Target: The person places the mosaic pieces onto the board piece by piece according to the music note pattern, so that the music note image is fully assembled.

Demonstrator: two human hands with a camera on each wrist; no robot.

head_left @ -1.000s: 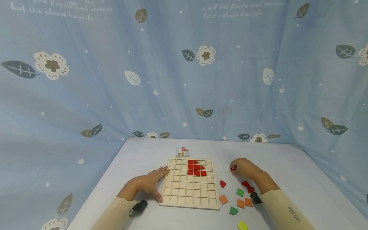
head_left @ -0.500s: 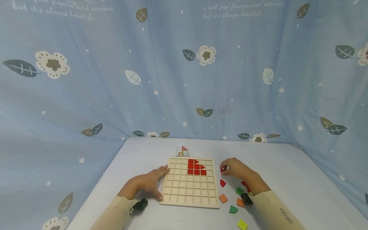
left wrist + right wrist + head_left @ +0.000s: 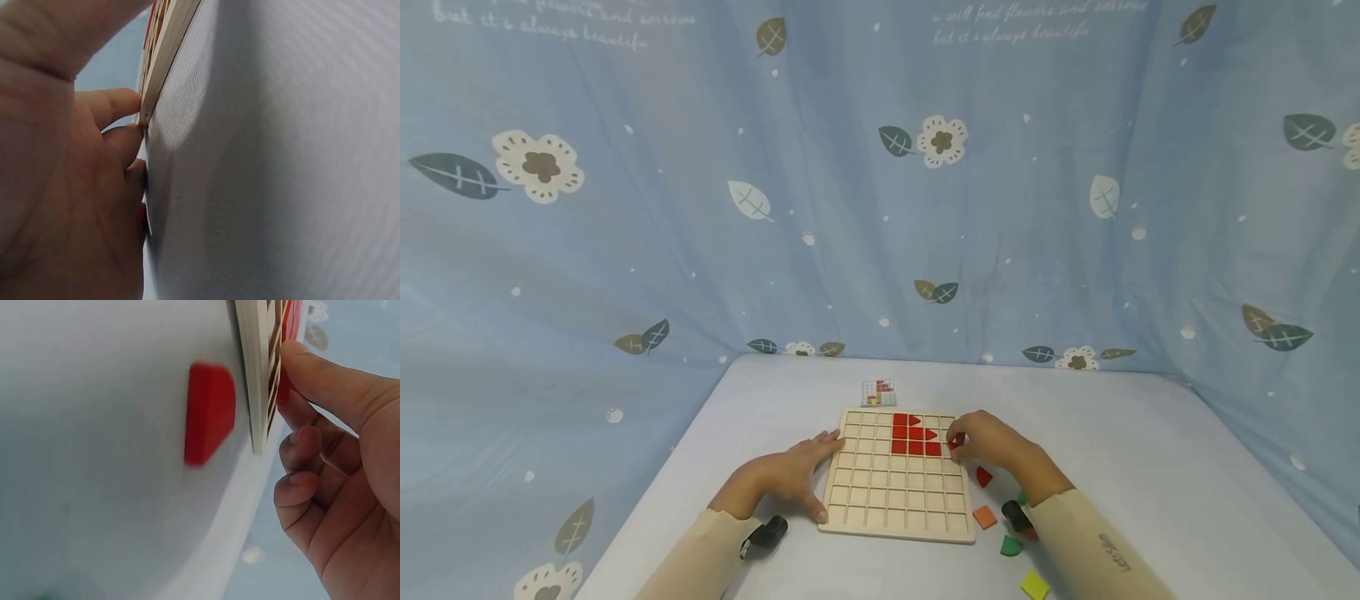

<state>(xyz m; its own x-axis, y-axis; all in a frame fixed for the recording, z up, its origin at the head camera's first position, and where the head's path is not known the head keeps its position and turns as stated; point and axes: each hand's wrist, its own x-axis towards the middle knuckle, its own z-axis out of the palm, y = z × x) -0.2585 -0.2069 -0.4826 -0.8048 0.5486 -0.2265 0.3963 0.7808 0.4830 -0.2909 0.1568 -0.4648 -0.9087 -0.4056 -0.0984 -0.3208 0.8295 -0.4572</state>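
Two red triangles on board, tips toward right grip

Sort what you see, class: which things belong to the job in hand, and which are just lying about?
In the job, it seems: grid board; left hand at its edge; right hand; pinched red piece; placed red tiles; picture card, likely the pattern.

Lying about, perhaps for later: loose red piece; orange tile; green piece; yellow tile.

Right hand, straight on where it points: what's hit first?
Likely the rightmost red square on the board; the right hand, pinching a red piece, points roughly toward it. Height is unclear; the hand might pass above.
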